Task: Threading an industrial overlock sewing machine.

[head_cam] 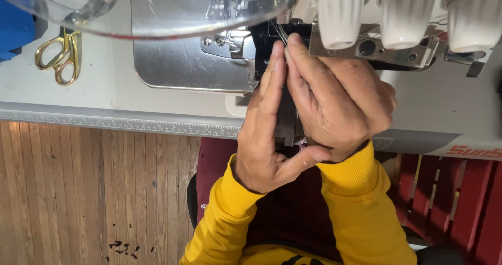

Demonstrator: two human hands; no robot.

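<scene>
Nearest, yellow sleeves (361, 192) rise over the wooden floor (89, 192). The left hand (266, 134) stretches flat, fingers pressed together, thumb spread right. The right hand (340, 103) curls beside it; both fingertips pinch a thin thread (282, 33) at the sewing machine (230, 40). Far left lie gold scissors (60, 56); far right stand white thread cones (408, 11)
</scene>
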